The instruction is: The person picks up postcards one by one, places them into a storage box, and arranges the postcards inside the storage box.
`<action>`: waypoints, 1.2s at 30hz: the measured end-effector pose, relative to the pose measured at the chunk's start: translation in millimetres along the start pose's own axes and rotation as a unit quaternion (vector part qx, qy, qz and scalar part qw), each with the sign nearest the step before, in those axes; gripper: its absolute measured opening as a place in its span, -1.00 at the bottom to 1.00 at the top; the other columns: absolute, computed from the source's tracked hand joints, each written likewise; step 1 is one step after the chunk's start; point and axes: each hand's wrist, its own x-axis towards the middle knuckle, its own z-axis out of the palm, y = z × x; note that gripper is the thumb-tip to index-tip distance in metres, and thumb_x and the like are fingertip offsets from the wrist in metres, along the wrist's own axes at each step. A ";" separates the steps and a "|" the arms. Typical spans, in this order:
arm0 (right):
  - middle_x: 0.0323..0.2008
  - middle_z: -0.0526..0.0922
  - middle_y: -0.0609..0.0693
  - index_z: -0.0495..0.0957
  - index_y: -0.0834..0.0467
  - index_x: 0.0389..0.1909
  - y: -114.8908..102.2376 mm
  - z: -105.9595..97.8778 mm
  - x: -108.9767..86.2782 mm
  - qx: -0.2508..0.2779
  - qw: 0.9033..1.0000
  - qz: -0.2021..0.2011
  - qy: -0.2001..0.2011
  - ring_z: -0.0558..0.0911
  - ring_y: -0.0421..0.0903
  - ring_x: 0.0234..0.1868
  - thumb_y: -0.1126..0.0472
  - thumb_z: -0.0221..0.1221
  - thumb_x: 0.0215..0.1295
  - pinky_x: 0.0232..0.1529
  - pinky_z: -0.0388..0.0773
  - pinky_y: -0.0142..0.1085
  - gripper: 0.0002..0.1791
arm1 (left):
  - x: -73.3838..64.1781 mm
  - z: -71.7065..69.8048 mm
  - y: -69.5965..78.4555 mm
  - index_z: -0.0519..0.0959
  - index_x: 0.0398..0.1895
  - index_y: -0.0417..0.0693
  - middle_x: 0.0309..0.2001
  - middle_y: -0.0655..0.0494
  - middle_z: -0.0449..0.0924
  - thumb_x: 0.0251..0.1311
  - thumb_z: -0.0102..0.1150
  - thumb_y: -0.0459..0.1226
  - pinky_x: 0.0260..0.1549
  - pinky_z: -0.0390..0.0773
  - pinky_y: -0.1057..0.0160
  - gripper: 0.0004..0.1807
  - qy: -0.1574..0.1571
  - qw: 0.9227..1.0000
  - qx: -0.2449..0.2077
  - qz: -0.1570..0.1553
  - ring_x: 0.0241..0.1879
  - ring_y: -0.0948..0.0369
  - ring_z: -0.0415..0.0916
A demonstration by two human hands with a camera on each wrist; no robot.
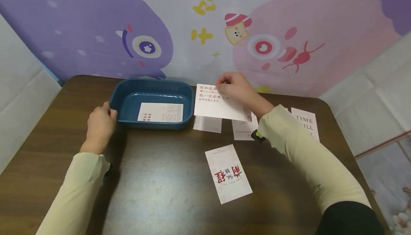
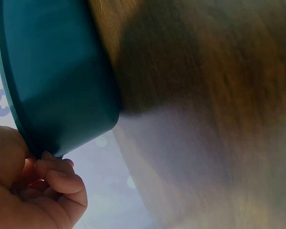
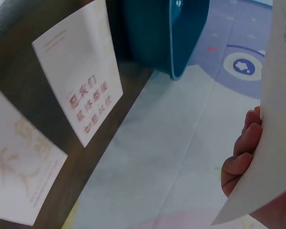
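Observation:
My left hand (image 1: pixel 101 126) grips the left rim of a dark teal plastic tray (image 1: pixel 126 101), thumb and fingers pinching its edge in the left wrist view. A white printed card (image 1: pixel 160 112) lies inside the tray. My right hand (image 1: pixel 237 88) pinches another white card (image 1: pixel 208 108) by its upper edge, just right of the tray. Red and brown printed lines show on its front. In the right wrist view the card's pale back (image 3: pixel 276 157) bends slightly and hides part of the hand, with curled fingers (image 3: pixel 240 152) behind it.
Under the raised card lie two cards, one close to the tray (image 1: pixel 207 125) and one farther right (image 1: pixel 243 132). A card with red characters (image 1: pixel 228 174) rests nearer the front. Another card (image 1: pixel 308 121) is partly behind my right sleeve. A cartoon-printed cloth (image 1: pixel 199 56) hangs behind the wooden table (image 1: pixel 154 192).

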 end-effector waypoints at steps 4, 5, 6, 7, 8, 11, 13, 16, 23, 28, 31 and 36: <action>-0.27 0.55 0.04 0.55 0.17 -0.24 -6.3 7.6 7.4 -0.005 1.000 -0.002 -0.010 0.44 -0.08 -0.23 0.15 0.08 0.22 -0.17 0.33 -0.30 -0.81 | -0.7 0.8 1.1 0.37 -0.25 -0.41 -0.35 -0.44 0.41 0.20 -0.28 -0.35 -0.32 0.32 -0.21 -0.74 0.001 1.000 -0.002 0.000 -0.29 -0.34 0.38; -0.27 0.55 0.04 0.55 0.16 -0.25 -7.8 9.3 9.3 -0.007 1.000 -0.004 -0.011 0.44 -0.08 -0.23 0.15 0.08 0.22 -0.17 0.33 -0.30 -0.81 | -0.9 0.9 1.2 0.37 -0.25 -0.40 -0.35 -0.44 0.41 0.20 -0.28 -0.35 -0.32 0.31 -0.21 -0.74 0.002 1.000 -0.002 0.000 -0.29 -0.34 0.38; -0.27 0.55 0.03 0.55 0.16 -0.25 -9.3 10.8 11.2 -0.007 1.000 -0.004 -0.012 0.44 -0.08 -0.23 0.15 0.08 0.22 -0.16 0.33 -0.30 -0.82 | -1.2 1.0 1.4 0.36 -0.27 -0.40 -0.36 -0.44 0.41 0.20 -0.27 -0.35 -0.33 0.31 -0.20 -0.75 0.002 1.000 -0.002 0.000 -0.30 -0.33 0.38; -0.27 0.55 0.03 0.55 0.16 -0.25 -11.2 12.0 12.6 -0.010 1.000 -0.006 -0.014 0.44 -0.08 -0.22 0.15 0.08 0.22 -0.15 0.33 -0.29 -0.82 | -1.3 1.1 1.6 0.36 -0.29 -0.39 -0.37 -0.43 0.40 0.20 -0.27 -0.35 -0.33 0.31 -0.20 -0.76 0.002 1.000 -0.002 0.002 -0.30 -0.32 0.38; -0.26 0.55 0.03 0.55 0.15 -0.24 -13.0 13.1 13.8 -0.011 1.000 -0.008 -0.016 0.44 -0.08 -0.21 0.15 0.08 0.22 -0.14 0.34 -0.29 -0.81 | -1.4 1.3 1.9 0.36 -0.31 -0.39 -0.38 -0.42 0.41 0.20 -0.27 -0.35 -0.35 0.31 -0.19 -0.77 0.003 1.000 -0.001 0.005 -0.31 -0.31 0.38; -0.27 0.56 0.03 0.55 0.16 -0.24 -18.1 16.5 18.0 -0.014 0.999 -0.020 -0.023 0.45 -0.08 -0.21 0.16 0.07 0.21 -0.12 0.34 -0.29 -0.81 | -2.8 0.9 3.6 0.35 -0.34 -0.38 -0.39 -0.41 0.41 0.20 -0.27 -0.35 -0.36 0.32 -0.18 -0.78 0.007 1.000 -0.002 0.010 -0.32 -0.30 0.39; -0.27 0.56 0.03 0.55 0.16 -0.24 -21.3 19.3 20.8 -0.015 0.999 -0.029 -0.026 0.45 -0.09 -0.22 0.16 0.07 0.21 -0.12 0.34 -0.29 -0.80 | -3.6 0.5 5.1 0.35 -0.37 -0.37 -0.40 -0.42 0.42 0.20 -0.26 -0.36 -0.36 0.32 -0.18 -0.79 0.011 1.000 -0.003 0.011 -0.32 -0.31 0.40; -0.28 0.57 0.03 0.56 0.16 -0.25 -25.1 24.4 25.1 -0.014 0.999 -0.037 -0.029 0.46 -0.10 -0.23 0.16 0.06 0.21 -0.14 0.34 -0.31 -0.80 | -4.9 0.6 7.2 0.35 -0.35 -0.38 -0.38 -0.44 0.42 0.20 -0.26 -0.35 -0.34 0.32 -0.19 -0.78 0.009 1.000 -0.004 0.007 -0.30 -0.33 0.40; -0.27 0.58 0.02 0.57 0.16 -0.25 -32.5 34.2 32.1 -0.014 0.998 -0.049 -0.038 0.46 -0.12 -0.23 0.16 0.04 0.22 -0.17 0.35 -0.34 -0.80 | -5.7 2.8 10.7 0.36 -0.31 -0.39 -0.37 -0.43 0.43 0.21 -0.26 -0.35 -0.32 0.33 -0.20 -0.77 0.006 1.000 -0.008 0.002 -0.29 -0.32 0.40; -0.25 0.58 0.01 0.56 0.16 -0.24 -37.9 41.2 36.4 -0.013 0.998 -0.050 -0.043 0.47 -0.12 -0.24 0.16 0.04 0.22 -0.20 0.36 -0.35 -0.79 | -5.0 4.2 11.6 0.37 -0.27 -0.39 -0.34 -0.44 0.43 0.21 -0.26 -0.34 -0.28 0.32 -0.21 -0.76 0.009 1.000 -0.010 0.001 -0.25 -0.34 0.40; -0.25 0.58 0.00 0.57 0.14 -0.25 -40.7 46.6 39.9 -0.013 0.998 -0.045 -0.045 0.47 -0.12 -0.24 0.15 0.04 0.21 -0.21 0.37 -0.35 -0.80 | -5.1 4.8 11.7 0.37 -0.27 -0.39 -0.34 -0.45 0.43 0.21 -0.25 -0.35 -0.29 0.32 -0.22 -0.76 0.009 1.000 -0.009 0.000 -0.25 -0.35 0.40; -0.24 0.59 -0.03 0.57 0.11 -0.25 -44.3 56.0 45.8 -0.014 0.998 -0.042 -0.050 0.48 -0.13 -0.22 0.15 0.05 0.21 -0.22 0.37 -0.37 -0.81 | -5.5 6.4 10.6 0.38 -0.26 -0.39 -0.34 -0.45 0.44 0.21 -0.26 -0.34 -0.31 0.33 -0.22 -0.75 0.005 1.000 -0.010 0.000 -0.27 -0.34 0.41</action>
